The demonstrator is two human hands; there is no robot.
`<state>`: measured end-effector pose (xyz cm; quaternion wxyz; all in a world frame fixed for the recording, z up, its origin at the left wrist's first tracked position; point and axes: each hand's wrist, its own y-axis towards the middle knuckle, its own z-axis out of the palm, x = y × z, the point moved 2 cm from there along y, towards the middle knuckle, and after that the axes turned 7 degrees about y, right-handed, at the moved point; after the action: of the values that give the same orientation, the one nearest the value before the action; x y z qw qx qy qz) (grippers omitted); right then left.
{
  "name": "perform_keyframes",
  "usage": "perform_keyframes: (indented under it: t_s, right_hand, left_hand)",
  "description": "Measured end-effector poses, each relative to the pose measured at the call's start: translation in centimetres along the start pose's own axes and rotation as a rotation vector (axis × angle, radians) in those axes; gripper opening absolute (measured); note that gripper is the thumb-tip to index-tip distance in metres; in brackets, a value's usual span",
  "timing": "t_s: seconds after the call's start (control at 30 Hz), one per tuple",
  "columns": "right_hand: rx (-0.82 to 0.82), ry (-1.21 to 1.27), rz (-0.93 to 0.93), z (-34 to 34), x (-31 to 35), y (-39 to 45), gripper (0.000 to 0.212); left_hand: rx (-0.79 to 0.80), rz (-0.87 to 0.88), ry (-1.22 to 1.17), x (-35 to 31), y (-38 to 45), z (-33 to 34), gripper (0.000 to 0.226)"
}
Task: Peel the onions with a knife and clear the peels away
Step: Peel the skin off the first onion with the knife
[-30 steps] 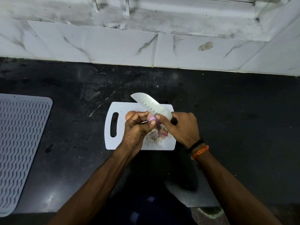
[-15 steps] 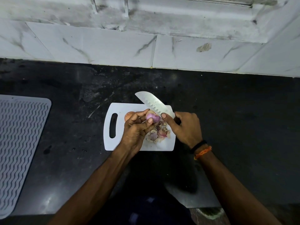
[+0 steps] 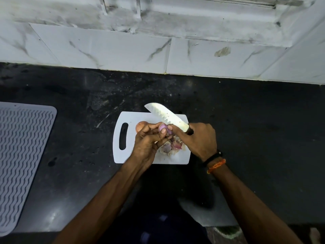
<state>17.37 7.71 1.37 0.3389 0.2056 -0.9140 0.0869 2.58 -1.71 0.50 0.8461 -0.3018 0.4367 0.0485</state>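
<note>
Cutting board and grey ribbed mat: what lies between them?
Only bare black countertop, with pale scuffs, separates the cutting board from the mat in the head view.

Showing on the black counter (image 3: 246,129):
- cutting board (image 3: 133,118), white: one
- knife (image 3: 167,117): one
- onions: two, one purple peeled (image 3: 162,128), one brown unpeeled (image 3: 140,125)
- heap of peels (image 3: 171,147): one
- ribbed grey mat (image 3: 22,155), at the left edge: one
- hands: two, left (image 3: 147,145) and right (image 3: 200,140)
</note>
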Motion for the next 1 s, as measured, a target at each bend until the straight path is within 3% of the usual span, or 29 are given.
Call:
perform_keyframes:
  t_s: [0.07,0.2,0.3,0.5,0.67,0.83,1.0]
  right_hand:
    - [0.037,0.111,-0.003,0.1,0.2,-0.3,0.079]
    - [0.020,0.367,0.104,-0.4,0.7,-0.6,0.079]
    - [-0.016,0.419,0.179,-1.2,0.9,-0.4,0.067]
    - [0.018,0.247,0.133,-1.5,0.2,0.0,0.050]
    - [0.024,0.139,0.070,-1.3,0.5,0.4,0.055]
    - [0.005,0.086,0.039,-1.0,0.7,0.8,0.064]
    - [0.038,0.067,-0.043,-0.7,0.7,1.0,0.071]
  left_hand:
    - [-0.005,-0.018,-0.054,0.0,0.1,0.3,0.045]
    - [0.023,-0.079,-0.188,-0.3,0.3,0.8,0.029]
    - [0.006,-0.128,-0.243,-0.3,0.2,0.7,0.044]
    - [-0.020,-0.167,-0.279,-0.4,0.1,0.7,0.038]
    - [-0.005,-0.226,-0.254,-0.8,-0.1,0.9,0.012]
    - [-0.015,-0.238,-0.259,-0.9,-0.2,0.9,0.038]
    - [-0.026,-0.254,-0.242,-1.1,-0.4,0.9,0.041]
